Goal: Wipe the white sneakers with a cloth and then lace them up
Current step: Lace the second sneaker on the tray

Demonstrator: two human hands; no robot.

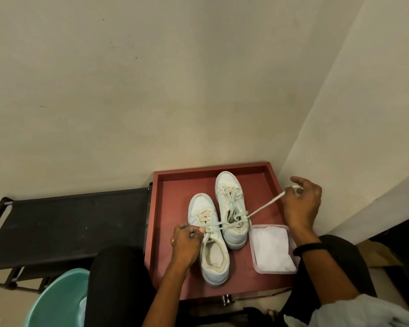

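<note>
Two white sneakers stand side by side on a red tray (175, 274). The right sneaker (232, 208) sits further back, the left sneaker (210, 246) nearer to me. My right hand (300, 204) pinches one end of the right sneaker's lace (265, 207) and holds it taut, up and to the right. My left hand (185, 241) grips the other end of that lace over the left sneaker's tongue. A white cloth (273, 250) lies folded in a clear shallow container at the tray's front right.
A black rack (69, 223) stands left of the tray against the wall. A teal bucket (57, 300) sits at the lower left by my knee. Walls close in behind and on the right. A cardboard piece (378, 253) lies at the right.
</note>
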